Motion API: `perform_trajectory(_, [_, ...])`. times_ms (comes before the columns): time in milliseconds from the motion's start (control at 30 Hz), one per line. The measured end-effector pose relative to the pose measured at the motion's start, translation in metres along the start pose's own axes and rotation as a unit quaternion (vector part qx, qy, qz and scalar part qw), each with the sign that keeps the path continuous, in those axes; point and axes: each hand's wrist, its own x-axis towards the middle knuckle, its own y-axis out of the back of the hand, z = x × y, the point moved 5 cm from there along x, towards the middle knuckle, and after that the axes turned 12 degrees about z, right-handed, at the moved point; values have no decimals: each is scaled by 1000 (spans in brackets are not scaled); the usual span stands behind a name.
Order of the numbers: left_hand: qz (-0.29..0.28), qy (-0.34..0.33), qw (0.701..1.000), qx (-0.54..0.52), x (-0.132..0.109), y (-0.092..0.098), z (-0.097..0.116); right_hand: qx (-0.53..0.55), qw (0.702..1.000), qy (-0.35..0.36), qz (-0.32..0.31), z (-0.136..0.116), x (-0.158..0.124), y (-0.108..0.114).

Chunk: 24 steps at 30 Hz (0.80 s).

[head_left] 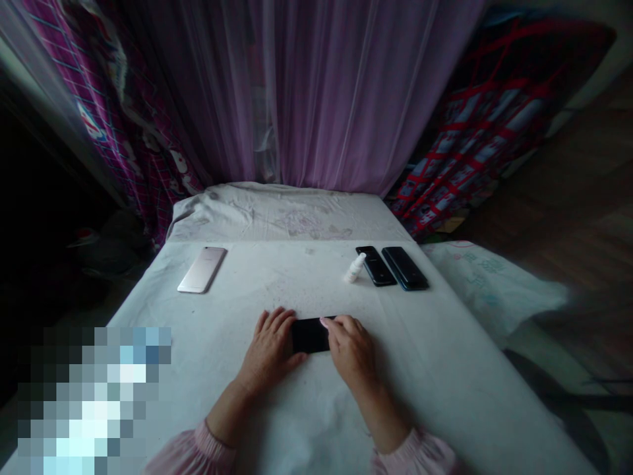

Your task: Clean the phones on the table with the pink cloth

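**Colleague:** What is nearest to the fingers now?

**Me:** I see the bare left hand and right hand of the person, and between them a black smartphone. It lies flat, with its long side across, and its surface is smooth and glossy.

**Colleague:** How do the fingers stand?

**Me:** The left fingers are close together and a little curved, and they touch the phone's left end. The right fingers come over its right end, with the tips resting on it. So both hands are nearly closed, and they have the phone between them.

**Colleague:** What is around the hands?

**Me:** Behind the wrists I see pink gathered cuffs, soft and ruffled. Under everything is a thin white cloth, a little wrinkled and with small marks.

**Colleague:** And ahead of the fingers?

**Me:** Ahead and to the left, a rose-gold smartphone lies flat. Ahead and to the right, I see a small white spray bottle, lying tilted just beside two more black smartphones, which are side by side.

**Colleague:** And at the far end?

**Me:** There is a crumpled white fabric, then a sheer lilac curtain with long soft folds. A pink checked cloth hangs on the left, and a dark cloth with a red net pattern is on the right.
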Motion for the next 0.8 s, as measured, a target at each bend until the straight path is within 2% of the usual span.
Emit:
perform_trajectory(233, [-10,3,1000,2,1,0,0,-33,998,-22,43,31,-2,11])
perform_trajectory(500, [-10,-2,1000,8,1,1,1,27,999,20,35,8,-25,19])
perform_trajectory(667, [-20,-13,999,25,1,-2,3,62,997,7,40,11,-36,23])
perform_trajectory(800, [-45,-2,999,24,4,-6,5,94,994,-21,42,19,-31,18])
